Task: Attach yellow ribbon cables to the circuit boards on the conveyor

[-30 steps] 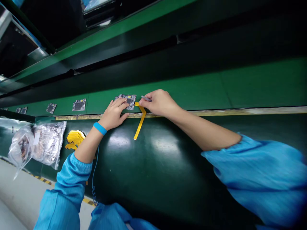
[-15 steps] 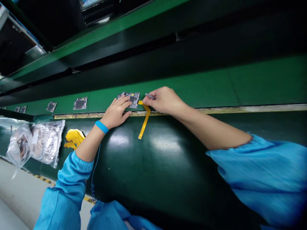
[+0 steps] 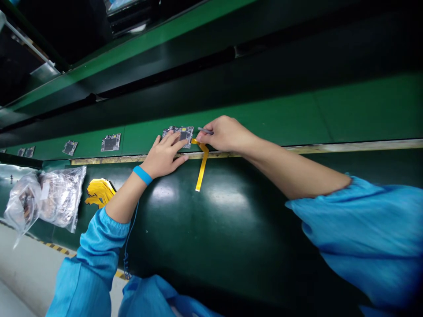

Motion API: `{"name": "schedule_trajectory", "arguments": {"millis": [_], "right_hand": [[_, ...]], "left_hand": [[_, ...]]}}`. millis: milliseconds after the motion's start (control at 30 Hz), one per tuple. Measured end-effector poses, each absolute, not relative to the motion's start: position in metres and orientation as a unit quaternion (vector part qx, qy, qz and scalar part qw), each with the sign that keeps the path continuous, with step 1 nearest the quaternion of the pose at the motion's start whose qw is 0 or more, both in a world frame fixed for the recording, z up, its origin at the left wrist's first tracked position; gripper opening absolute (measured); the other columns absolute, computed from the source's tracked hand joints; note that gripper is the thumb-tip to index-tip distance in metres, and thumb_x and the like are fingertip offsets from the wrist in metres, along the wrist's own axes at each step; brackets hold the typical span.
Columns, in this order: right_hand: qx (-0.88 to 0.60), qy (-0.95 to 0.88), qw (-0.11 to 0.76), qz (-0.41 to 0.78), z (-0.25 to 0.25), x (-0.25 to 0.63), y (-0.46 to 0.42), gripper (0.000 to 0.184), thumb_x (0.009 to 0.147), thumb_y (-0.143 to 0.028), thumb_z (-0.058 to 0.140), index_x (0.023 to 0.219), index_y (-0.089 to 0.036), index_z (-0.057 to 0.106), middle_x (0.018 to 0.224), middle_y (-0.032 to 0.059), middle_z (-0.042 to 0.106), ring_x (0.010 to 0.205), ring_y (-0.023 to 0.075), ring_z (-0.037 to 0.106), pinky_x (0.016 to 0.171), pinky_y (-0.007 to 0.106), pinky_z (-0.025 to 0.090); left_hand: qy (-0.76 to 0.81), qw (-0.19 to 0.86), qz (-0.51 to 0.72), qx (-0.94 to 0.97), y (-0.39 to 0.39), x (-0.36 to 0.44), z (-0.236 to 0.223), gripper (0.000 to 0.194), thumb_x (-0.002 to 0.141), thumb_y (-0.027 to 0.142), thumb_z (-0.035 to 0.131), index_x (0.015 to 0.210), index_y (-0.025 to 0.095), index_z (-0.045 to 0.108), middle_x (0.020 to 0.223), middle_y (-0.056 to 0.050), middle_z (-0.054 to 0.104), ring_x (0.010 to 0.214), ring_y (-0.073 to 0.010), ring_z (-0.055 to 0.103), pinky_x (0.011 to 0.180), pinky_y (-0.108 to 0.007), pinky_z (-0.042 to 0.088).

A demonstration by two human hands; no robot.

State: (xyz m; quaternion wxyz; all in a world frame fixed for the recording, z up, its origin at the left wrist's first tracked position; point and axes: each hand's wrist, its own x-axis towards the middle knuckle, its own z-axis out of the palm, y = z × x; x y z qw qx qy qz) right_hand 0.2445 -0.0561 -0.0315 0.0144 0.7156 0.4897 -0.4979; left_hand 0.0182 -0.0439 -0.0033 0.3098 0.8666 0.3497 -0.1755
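My left hand lies with spread fingers over a small circuit board, fingertips on its face and thumb out along the bench edge. A blue band circles that wrist. At the board's right edge, a yellow flat flex cable meets the board and bends down over the bench edge. My right hand is closed, its thumb and fingertip on the upper part of this cable. A thin grey stick-like tool pokes out from the same fingers. Whether the cable's end is joined to the board I cannot tell.
Several more circuit boards lie along the green strip to the left. Left of my forearm is a pile of yellow flex cables. Clear plastic bags lie farther left. A blue coiled cord hangs from my wristband.
The cable's free end has swung slightly right. Both hands stay at the board, with only small shifts, and the view has moved a little.
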Motion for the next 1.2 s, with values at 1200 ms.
{"name": "schedule_trajectory", "arguments": {"millis": [1200], "right_hand": [[0.661,0.587,-0.021,-0.466,-0.041,0.276,-0.066,0.009,0.092,-0.022,0.072,0.092,-0.026,0.080,0.084,0.0030,0.079,0.081,0.0231,0.071,0.078,0.033,0.048]], "left_hand": [[0.368,0.293,-0.215,0.855,-0.081,0.078,-0.009,0.083,0.108,0.073,0.059,0.175,0.025,0.049,0.186,-0.026,0.031,0.174,-0.0569,0.021,0.128,-0.091,0.024]]}}
